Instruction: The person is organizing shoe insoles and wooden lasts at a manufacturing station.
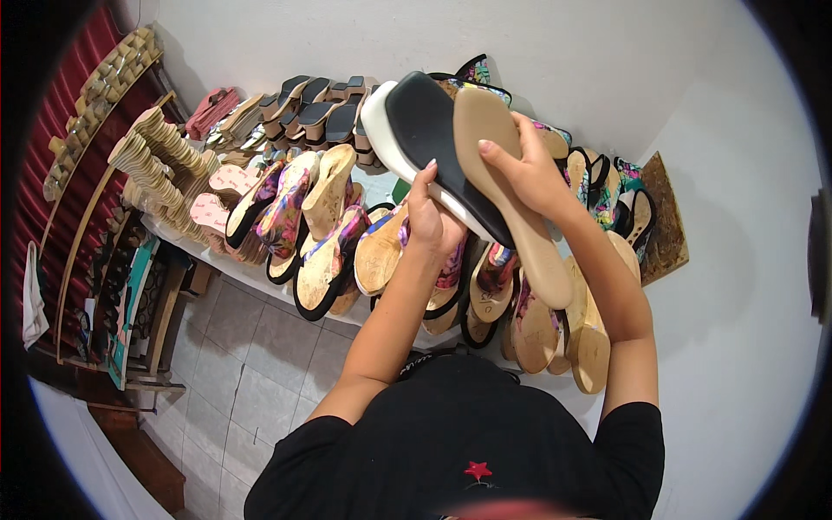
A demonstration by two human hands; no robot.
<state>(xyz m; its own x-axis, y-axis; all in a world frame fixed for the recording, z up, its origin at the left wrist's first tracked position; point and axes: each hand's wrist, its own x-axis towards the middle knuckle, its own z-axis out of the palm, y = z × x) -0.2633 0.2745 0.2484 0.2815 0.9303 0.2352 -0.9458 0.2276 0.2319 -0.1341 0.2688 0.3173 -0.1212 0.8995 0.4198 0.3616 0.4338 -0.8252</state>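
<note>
Black sole (420, 113) and white sole (380, 126) sit stacked in the left hand (433, 218), its palm beneath and thumb hooked over the black one's edge. The right hand (537, 176), the nearer to the tan sole (539, 251), grasps it by the broad far half, thumb laid on the upper face. That tan piece overlaps the black on the right; whether they touch cannot be told. All three long axes slant, nearly parallel, from far left to near right, above floral-strapped sandals (286, 204).
</note>
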